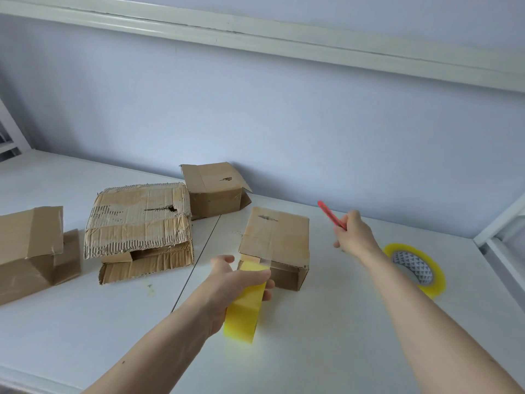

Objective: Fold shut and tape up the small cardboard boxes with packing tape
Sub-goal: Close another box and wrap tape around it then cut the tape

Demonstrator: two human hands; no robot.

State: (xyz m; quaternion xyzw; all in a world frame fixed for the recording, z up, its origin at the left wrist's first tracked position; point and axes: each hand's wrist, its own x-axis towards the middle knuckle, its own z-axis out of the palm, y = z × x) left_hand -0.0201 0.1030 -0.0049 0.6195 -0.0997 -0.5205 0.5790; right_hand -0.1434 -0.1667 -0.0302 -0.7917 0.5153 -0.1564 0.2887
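White table (85, 322): 4 cardboard boxes (277, 245), 2 tape rolls. L hand (235, 282) grips 1 roll (244, 314); R hand (355, 237) pinches red cutter (331, 214).

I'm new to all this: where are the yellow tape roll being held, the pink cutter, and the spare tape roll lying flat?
Held yellow tape roll (245, 304), head view, outer side.
Pink cutter (329, 214), head view, shaft.
Spare flat tape roll (436, 275), head view, yellow rim.

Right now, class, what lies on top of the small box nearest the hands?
A clear tape strip runs from the yellow roll in the left hand onto the small box. A torn scuff marks its top. Its inside is hidden.
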